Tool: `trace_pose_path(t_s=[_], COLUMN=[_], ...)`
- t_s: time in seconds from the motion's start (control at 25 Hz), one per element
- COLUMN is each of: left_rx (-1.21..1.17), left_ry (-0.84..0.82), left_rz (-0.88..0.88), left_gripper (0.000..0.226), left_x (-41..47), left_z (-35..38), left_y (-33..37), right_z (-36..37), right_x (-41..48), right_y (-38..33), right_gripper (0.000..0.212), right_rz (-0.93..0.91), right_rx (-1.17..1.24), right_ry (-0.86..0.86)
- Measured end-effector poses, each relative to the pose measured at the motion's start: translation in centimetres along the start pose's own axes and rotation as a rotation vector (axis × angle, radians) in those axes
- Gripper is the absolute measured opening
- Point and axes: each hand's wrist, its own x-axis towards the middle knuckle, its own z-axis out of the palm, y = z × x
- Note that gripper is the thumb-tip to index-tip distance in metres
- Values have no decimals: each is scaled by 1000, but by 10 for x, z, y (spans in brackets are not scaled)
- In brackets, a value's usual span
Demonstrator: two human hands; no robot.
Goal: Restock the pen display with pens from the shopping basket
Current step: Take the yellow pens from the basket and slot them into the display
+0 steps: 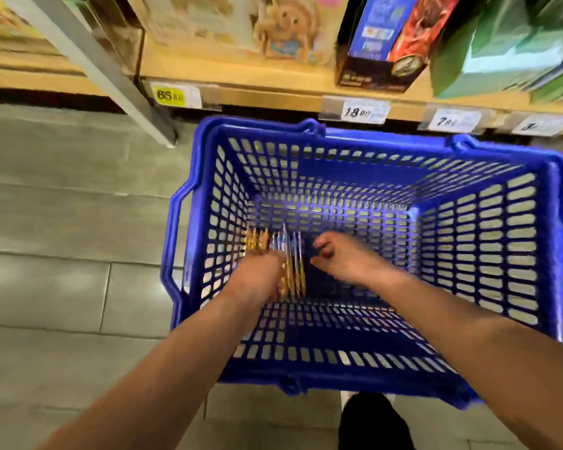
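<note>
While the left hand grips them, pens point shelfward.

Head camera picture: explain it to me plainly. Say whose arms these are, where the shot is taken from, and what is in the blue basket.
There is one picture, from a camera worn on a person's head, looking down at their own bare arms. No machine is involved. A blue shopping basket stands on the floor below a shop shelf of boxed goods. Both hands reach inside it. The left hand is closed around a bundle of pens; the right hand is beside the bundle, fingers curled, apparently empty. The picture is blurred, so finer detail is unclear.
</note>
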Motion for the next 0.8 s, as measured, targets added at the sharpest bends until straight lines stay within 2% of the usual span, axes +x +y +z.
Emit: trace_pose_path(t_s=[0.16, 0.2, 0.36, 0.64, 0.72, 0.8], left_rx=[51, 30, 7, 149, 186, 211], left_ry=[17, 2, -23, -38, -23, -29], left_rz=[63, 78, 101, 252, 280, 290], left_gripper=[25, 21, 24, 20, 15, 11], left_x=[21, 22, 31, 24, 22, 22], left_z=[8, 9, 6, -4, -9, -9], left_y=[-3, -2, 1, 7, 1, -4], right_z=[16, 19, 27, 18, 7, -7], right_x=[60, 73, 100, 72, 66, 59], right_y=[10, 10, 14, 17, 14, 11], right_gripper=[53, 53, 29, 20, 20, 22], right_rz=[-58, -68, -85, -122, -138, -131], right_rx=[-93, -151, -189, -137, -80, 134], right_ry=[26, 19, 58, 7, -3, -38])
